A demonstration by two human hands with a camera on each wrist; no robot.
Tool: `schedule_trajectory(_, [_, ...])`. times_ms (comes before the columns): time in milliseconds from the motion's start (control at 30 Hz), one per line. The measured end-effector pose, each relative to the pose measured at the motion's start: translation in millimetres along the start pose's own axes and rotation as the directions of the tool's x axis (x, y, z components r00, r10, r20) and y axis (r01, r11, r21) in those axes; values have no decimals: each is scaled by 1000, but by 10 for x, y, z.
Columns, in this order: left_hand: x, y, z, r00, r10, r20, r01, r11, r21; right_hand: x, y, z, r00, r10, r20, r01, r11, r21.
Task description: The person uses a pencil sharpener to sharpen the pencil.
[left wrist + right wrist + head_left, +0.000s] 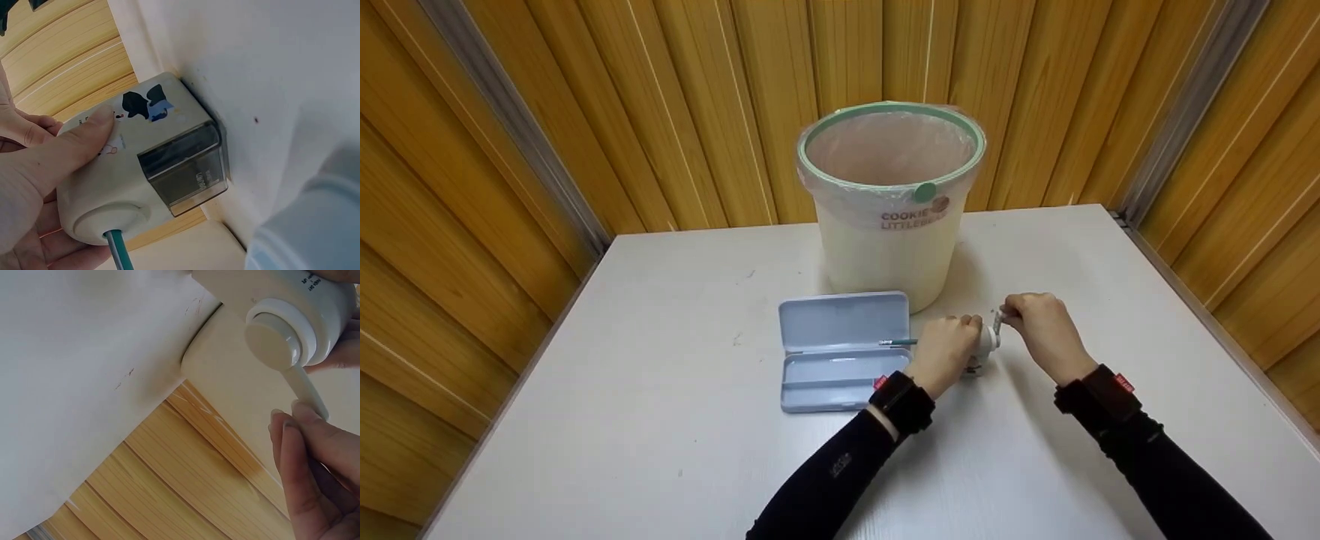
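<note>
Gripping sharpener (126, 180): left hand (947, 349), wrapped round it | pinching crank (304, 387) between fingertips: right hand (1048, 336)

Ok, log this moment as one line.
left hand: grips sharpener | right hand: pinches crank | pencil: inserted in sharpener | case: open | bin: behind case

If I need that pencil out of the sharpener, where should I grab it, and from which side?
Probably best to pinch the pencil by its exposed shaft, coming from the person's left: it juts leftward past the left hand, with that end free, while its other end sits inside the sharpener.
</note>
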State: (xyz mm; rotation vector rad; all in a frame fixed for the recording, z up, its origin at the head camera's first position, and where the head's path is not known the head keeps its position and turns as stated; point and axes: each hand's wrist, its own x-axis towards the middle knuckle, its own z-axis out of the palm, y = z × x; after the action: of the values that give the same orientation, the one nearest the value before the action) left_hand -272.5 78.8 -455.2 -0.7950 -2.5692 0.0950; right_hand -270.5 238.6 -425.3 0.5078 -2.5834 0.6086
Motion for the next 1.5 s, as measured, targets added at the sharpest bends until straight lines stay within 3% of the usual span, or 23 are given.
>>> schedule_trajectory(433, [1, -16, 0, 1000, 3, 0, -3, 1000, 8, 60, 53, 114, 999, -24, -41, 24, 1000, 0])
schedule_trajectory(600, [-3, 15, -1, 1000, 10, -5, -10, 1000, -8, 87, 112, 167, 999, 1, -38, -1, 1000, 5])
schedule_trajectory(733, [-7, 32, 5, 1000, 4, -1, -4, 1000, 7, 102, 154, 210, 1000, 20, -13, -19, 1000, 17])
schedule_trajectory(1033, [-9, 36, 23, 998, 19, -63, -17, 999, 31, 132, 246, 306, 999, 36, 17, -36, 999, 34])
schedule_trajectory(1500, [-3, -5, -1, 1000, 8, -11, -8, 1000, 3, 239, 310, 338, 989, 28, 144, -38, 997, 65])
